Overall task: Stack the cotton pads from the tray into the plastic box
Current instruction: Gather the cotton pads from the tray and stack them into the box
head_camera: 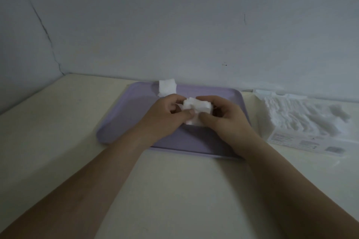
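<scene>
1. Cotton pads (197,109): you hold a small white bundle of them over the middle of the tray (124,118), toward its far half. The bundle's longer side runs across the tray, from one hand to the other. Its top face tips toward you.
2. The pads look soft and fluffy, squarish with rough edges. How many are in the bundle cannot be told.
3. Your left hand (165,116) grips the bundle's left end, thumb on the near face and fingers curled behind it.
4. Your right hand (223,118) grips the right end the same way, thumb pressed on the near lower edge. The bundle sits between both hands, with the thumbs nearly meeting under it.
5. The tray is a smooth lilac rectangle with rounded corners and a low rim. It lies flat on a pale table (174,190).
6. One lone pad (167,87), white and square, rests over the tray's far rim, just beyond your left hand.
7. The plastic box (303,122) lies right of the tray, clear-walled with a printed label, and is filled with ridged rows of white pads.
</scene>
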Demonstrator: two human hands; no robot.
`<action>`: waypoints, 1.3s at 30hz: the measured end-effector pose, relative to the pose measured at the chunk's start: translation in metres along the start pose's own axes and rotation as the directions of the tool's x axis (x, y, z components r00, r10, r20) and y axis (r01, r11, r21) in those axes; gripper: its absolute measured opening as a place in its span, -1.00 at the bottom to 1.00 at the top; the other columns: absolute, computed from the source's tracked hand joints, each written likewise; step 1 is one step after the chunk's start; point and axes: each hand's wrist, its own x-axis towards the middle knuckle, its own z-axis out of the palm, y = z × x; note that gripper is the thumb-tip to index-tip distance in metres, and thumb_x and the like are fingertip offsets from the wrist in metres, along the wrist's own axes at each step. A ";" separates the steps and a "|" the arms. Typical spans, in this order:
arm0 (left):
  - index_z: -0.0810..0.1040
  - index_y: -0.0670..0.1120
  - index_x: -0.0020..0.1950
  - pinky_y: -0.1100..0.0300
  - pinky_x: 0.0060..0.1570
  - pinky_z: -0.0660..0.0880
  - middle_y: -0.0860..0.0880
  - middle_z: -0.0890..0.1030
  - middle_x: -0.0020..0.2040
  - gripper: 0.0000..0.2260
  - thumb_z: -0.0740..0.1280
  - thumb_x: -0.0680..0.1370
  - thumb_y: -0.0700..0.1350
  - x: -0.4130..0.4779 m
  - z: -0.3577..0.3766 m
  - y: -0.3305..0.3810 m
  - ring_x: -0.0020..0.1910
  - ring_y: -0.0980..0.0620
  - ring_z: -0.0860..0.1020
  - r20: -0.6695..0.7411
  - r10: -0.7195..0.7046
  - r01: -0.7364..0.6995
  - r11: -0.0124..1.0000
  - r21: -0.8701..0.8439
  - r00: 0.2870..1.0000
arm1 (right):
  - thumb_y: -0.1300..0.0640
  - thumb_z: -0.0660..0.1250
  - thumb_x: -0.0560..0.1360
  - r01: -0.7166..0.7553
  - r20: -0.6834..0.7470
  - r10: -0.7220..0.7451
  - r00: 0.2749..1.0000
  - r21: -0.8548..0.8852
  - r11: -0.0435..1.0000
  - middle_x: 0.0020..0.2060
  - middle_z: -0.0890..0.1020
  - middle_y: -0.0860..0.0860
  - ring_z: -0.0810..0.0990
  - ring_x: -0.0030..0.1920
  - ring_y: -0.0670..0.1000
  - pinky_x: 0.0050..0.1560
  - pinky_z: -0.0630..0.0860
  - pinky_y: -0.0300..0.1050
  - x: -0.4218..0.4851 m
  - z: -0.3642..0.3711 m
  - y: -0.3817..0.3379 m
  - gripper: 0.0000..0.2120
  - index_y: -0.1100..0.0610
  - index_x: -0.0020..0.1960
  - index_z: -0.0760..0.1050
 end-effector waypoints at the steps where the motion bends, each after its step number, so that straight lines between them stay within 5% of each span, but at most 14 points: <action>1: 0.61 0.05 0.06 0.07 -0.12 0.51 -0.10 0.70 -0.20 -0.89 0.46 0.56 -0.09 -0.001 -0.001 0.000 -0.31 0.09 0.58 -0.024 -0.012 0.011 1.000 -0.028 1.000 | 0.26 0.43 0.49 -0.020 -0.008 0.020 1.000 0.042 0.999 0.03 0.74 -0.03 0.68 0.01 -0.06 0.14 0.63 -0.04 0.000 -0.002 0.000 -0.74 -0.02 0.10 0.66; 7: 0.58 -0.11 -0.06 0.10 -0.18 0.48 -0.20 0.61 -0.25 -0.81 0.51 0.51 -0.03 -0.006 0.004 0.003 -0.32 0.03 0.49 -0.118 -0.011 0.003 0.998 -0.068 0.993 | 0.20 0.40 0.54 -0.055 -0.115 0.069 0.991 0.117 0.992 -0.09 0.72 -0.10 0.63 -0.11 -0.12 -0.06 0.56 -0.18 -0.002 -0.002 -0.001 -0.86 0.06 0.07 0.65; 12: 0.54 -0.12 -0.19 0.11 -0.23 0.40 -0.05 0.55 -0.36 -0.82 0.50 0.53 -0.13 -0.005 0.010 0.000 -0.35 0.05 0.45 -0.074 0.027 -0.027 1.000 -0.004 0.997 | 0.21 0.39 0.44 -0.042 -0.032 0.049 0.998 0.204 0.978 0.12 0.70 0.07 0.68 -0.02 -0.02 0.08 0.64 -0.05 -0.004 -0.001 -0.002 -0.66 -0.06 0.17 0.64; 14: 0.56 -0.07 -0.19 0.03 -0.22 0.49 -0.10 0.62 -0.33 -0.85 0.48 0.54 -0.13 -0.003 0.010 -0.001 -0.32 0.04 0.50 -0.086 0.040 -0.039 0.999 0.017 0.996 | 0.25 0.43 0.51 -0.012 -0.051 0.020 0.998 0.159 0.987 0.06 0.73 0.00 0.68 -0.04 -0.04 0.07 0.64 -0.07 -0.004 0.000 -0.002 -0.72 -0.03 0.16 0.65; 20: 0.61 0.09 0.05 0.20 0.12 0.51 0.10 0.66 0.09 -0.87 0.43 0.53 -0.08 0.017 -0.009 -0.012 0.10 0.11 0.60 -0.220 0.162 -0.065 0.918 0.392 0.962 | 0.08 0.51 0.48 -0.044 -0.328 0.011 0.945 -0.092 0.995 -0.16 0.71 -0.12 0.65 -0.14 -0.15 -0.09 0.54 -0.26 -0.002 -0.007 0.002 -0.91 -0.02 -0.02 0.68; 24: 0.43 -0.08 0.47 0.00 0.47 0.32 -0.07 0.37 0.54 -0.53 0.36 0.57 -0.04 0.049 -0.023 -0.014 0.51 -0.15 0.33 -0.154 0.126 0.009 0.747 0.664 0.980 | 0.09 0.49 0.50 -0.055 -0.245 -0.012 0.969 -0.263 0.963 -0.08 0.64 -0.18 0.59 -0.09 -0.18 -0.10 0.39 -0.52 0.000 -0.005 0.002 -0.85 -0.07 0.05 0.63; 27: 0.30 -0.15 0.55 -0.05 0.53 0.22 -0.14 0.21 0.63 -0.51 0.22 0.65 -0.01 0.071 -0.023 -0.018 0.58 -0.18 0.21 -0.074 0.009 0.050 0.664 0.746 0.997 | 0.15 0.48 0.49 -0.031 -0.190 -0.033 0.981 -0.328 0.944 -0.03 0.63 -0.12 0.57 -0.07 -0.13 -0.11 0.33 -0.63 -0.001 -0.003 0.001 -0.79 -0.06 0.09 0.63; 32: 0.56 -0.16 0.28 0.05 0.35 0.41 -0.18 0.53 0.43 -0.69 0.14 0.71 -0.03 0.064 -0.017 -0.027 0.44 -0.14 0.45 0.000 0.087 -0.059 0.684 0.728 0.996 | 0.19 0.46 0.48 -0.037 -0.201 -0.015 0.979 -0.250 0.967 -0.13 0.62 -0.28 0.60 -0.07 -0.13 -0.08 0.42 -0.49 0.000 -0.006 0.003 -0.76 -0.09 0.08 0.63; 34: 0.60 -0.11 -0.07 0.01 0.04 0.52 -0.17 0.68 0.05 -0.69 0.18 0.69 0.03 0.052 -0.016 -0.025 0.12 -0.20 0.61 -0.035 0.194 -0.112 0.693 0.712 0.980 | 0.18 0.47 0.48 -0.051 -0.216 0.001 0.976 -0.228 0.972 -0.13 0.64 -0.27 0.62 -0.08 -0.14 -0.07 0.46 -0.36 0.002 -0.007 0.005 -0.75 -0.12 0.07 0.61; 36: 0.56 -0.10 -0.24 0.00 -0.17 0.52 -0.06 0.64 -0.23 -0.60 0.25 0.61 0.16 0.037 -0.016 -0.023 -0.17 -0.09 0.62 -0.070 0.259 -0.143 0.714 0.685 0.963 | 0.17 0.47 0.48 -0.060 -0.241 0.009 0.971 -0.205 0.977 -0.14 0.64 -0.24 0.60 -0.11 -0.23 -0.11 0.46 -0.36 0.003 -0.008 0.006 -0.75 -0.13 0.05 0.61; 39: 0.63 -0.03 -0.25 0.06 -0.14 0.56 0.02 0.66 -0.21 -0.77 0.48 0.46 0.11 0.013 -0.013 -0.016 -0.20 0.11 0.62 -0.105 0.254 -0.149 0.804 0.576 0.961 | 0.20 0.47 0.48 -0.046 -0.259 -0.006 0.966 -0.193 0.980 -0.10 0.66 -0.15 0.61 -0.13 -0.18 -0.15 0.44 -0.48 0.002 -0.008 0.005 -0.72 -0.10 0.11 0.61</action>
